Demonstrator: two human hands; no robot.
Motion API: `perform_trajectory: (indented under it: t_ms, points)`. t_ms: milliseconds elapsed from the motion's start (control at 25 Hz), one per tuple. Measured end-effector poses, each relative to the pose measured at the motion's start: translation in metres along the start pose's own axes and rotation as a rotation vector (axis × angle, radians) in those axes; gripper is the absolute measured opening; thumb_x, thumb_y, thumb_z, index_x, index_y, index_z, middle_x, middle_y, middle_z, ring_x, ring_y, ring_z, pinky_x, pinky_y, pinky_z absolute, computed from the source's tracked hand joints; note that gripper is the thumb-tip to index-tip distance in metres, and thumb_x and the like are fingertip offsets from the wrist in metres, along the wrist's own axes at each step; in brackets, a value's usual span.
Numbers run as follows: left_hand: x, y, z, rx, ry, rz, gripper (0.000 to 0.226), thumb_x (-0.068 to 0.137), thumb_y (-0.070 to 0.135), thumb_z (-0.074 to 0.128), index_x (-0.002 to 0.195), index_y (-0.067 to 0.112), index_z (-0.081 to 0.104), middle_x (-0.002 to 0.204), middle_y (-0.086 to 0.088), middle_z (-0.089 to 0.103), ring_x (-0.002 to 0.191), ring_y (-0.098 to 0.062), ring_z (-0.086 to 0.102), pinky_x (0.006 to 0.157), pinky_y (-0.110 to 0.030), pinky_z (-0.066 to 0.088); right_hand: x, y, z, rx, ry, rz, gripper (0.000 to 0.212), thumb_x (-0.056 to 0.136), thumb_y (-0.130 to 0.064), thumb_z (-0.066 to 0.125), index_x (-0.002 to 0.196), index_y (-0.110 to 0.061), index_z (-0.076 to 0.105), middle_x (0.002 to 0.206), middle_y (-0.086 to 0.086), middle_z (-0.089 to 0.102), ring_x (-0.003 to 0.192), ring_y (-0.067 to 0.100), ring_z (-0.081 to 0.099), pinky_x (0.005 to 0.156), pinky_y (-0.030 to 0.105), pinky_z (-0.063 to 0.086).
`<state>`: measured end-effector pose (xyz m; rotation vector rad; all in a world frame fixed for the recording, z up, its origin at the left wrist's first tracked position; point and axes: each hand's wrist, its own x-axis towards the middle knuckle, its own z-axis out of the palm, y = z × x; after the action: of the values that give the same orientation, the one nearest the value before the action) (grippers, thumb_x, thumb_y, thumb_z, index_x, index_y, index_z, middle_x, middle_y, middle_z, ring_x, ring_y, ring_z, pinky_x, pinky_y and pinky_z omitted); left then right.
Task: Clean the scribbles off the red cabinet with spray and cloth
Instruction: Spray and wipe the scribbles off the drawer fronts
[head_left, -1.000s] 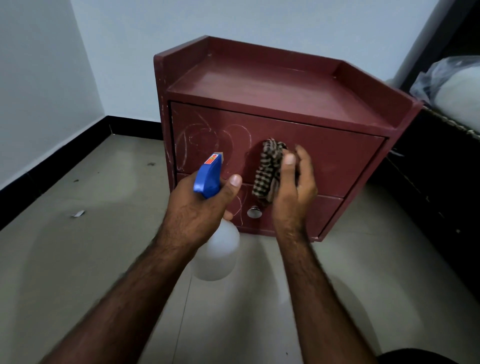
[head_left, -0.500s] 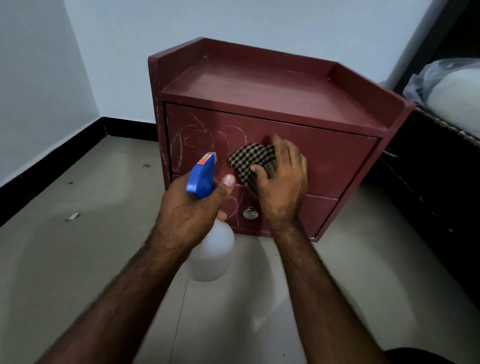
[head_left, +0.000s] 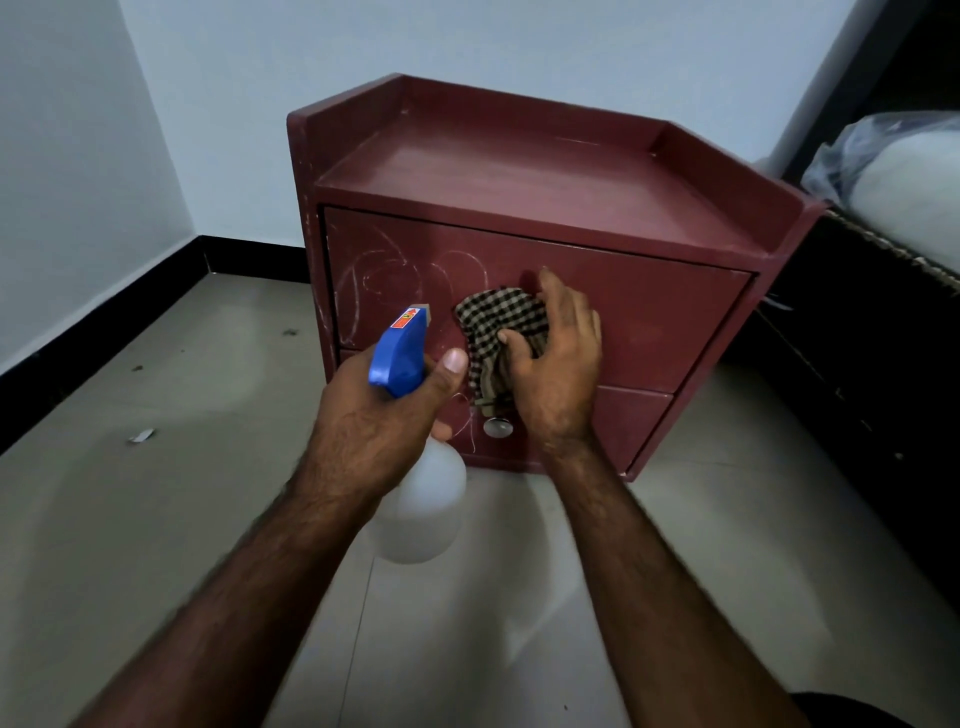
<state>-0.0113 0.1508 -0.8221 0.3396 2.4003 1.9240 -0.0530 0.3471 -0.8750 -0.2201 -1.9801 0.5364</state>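
Note:
A red two-drawer cabinet (head_left: 649, 322) stands on the floor against the wall. White chalk scribbles (head_left: 395, 270) cover the left part of its upper drawer front, and a few run down beside the silver knob (head_left: 497, 427) of the lower drawer. My right hand (head_left: 558, 358) presses a checked cloth (head_left: 501, 322) flat against the upper drawer, just right of the scribbles, with the thumb curled over the cloth. My left hand (head_left: 384, 426) grips a white spray bottle (head_left: 423, 512) by its neck; the blue spray head (head_left: 400, 351) points at the drawer front.
Grey tiled floor (head_left: 156, 467) spreads to the left, with a scrap of paper (head_left: 141, 435) on it. A black skirting runs along the white walls. Dark furniture (head_left: 872, 364) with a plastic-wrapped bundle (head_left: 893, 176) on top stands close on the cabinet's right.
My right hand has gone from holding the cloth bunched up to spreading it on the drawer, and has shifted it left towards the scribbles. The bottle hand stays almost still.

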Motion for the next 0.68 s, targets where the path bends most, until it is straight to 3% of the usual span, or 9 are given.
perform_trajectory:
  t_ms: [160,320,400,480,600,680]
  points:
    - [-0.005,0.001,-0.002,-0.015,-0.021,0.016,0.023,0.079,0.065,0.062,0.088,0.045,0.057,0.077,0.000,0.073,0.064,-0.006,0.073,0.065,-0.025,0.048,0.003,0.001,-0.008,0.185,-0.008,0.151,0.070,0.069,0.000,0.089,0.135,-0.010,0.065,0.118,-0.002,0.071,0.110,0.022,0.065,0.103,0.037,0.052]
    - [-0.002,-0.001,-0.008,-0.010,0.021,0.013,0.028,0.086,0.060,0.065,0.088,0.032,0.064,0.070,-0.003,0.073,0.065,-0.013,0.074,0.068,-0.032,0.053,0.011,0.009,-0.015,0.345,-0.038,0.292,0.062,0.073,0.012,0.081,0.129,-0.011,0.069,0.106,-0.004,0.074,0.101,0.010,0.070,0.093,0.020,0.055]
    - [0.000,0.001,-0.008,-0.015,0.024,0.019,0.021,0.089,0.056,0.065,0.083,0.037,0.060,0.072,-0.003,0.073,0.065,-0.011,0.074,0.068,-0.030,0.052,0.012,0.007,-0.015,0.384,0.003,0.345,0.060,0.075,0.010,0.081,0.130,-0.011,0.068,0.105,-0.004,0.074,0.099,0.007,0.070,0.090,0.012,0.052]
    - [0.001,0.002,-0.007,-0.039,0.020,0.026,0.018,0.089,0.054,0.067,0.081,0.042,0.057,0.074,0.001,0.071,0.066,-0.013,0.075,0.069,-0.030,0.054,0.013,0.000,-0.012,0.377,0.023,0.373,0.061,0.075,0.000,0.087,0.131,-0.013,0.066,0.105,-0.004,0.073,0.099,0.011,0.070,0.084,0.010,0.050]
    - [0.001,-0.001,-0.005,0.003,0.014,0.010,0.033,0.088,0.055,0.066,0.090,0.022,0.065,0.075,-0.002,0.073,0.065,-0.010,0.074,0.066,-0.027,0.050,0.013,-0.011,0.000,0.167,0.003,0.234,0.073,0.068,-0.029,0.095,0.132,-0.016,0.064,0.105,-0.004,0.068,0.098,0.018,0.061,0.084,0.024,0.045]
    - [0.002,-0.003,-0.004,0.018,0.004,-0.003,0.039,0.089,0.055,0.066,0.093,0.016,0.065,0.077,-0.002,0.073,0.065,-0.010,0.074,0.066,-0.027,0.049,0.009,-0.013,0.005,0.091,0.032,0.182,0.069,0.069,-0.033,0.094,0.129,-0.013,0.065,0.108,-0.002,0.068,0.099,0.019,0.059,0.085,0.028,0.041]
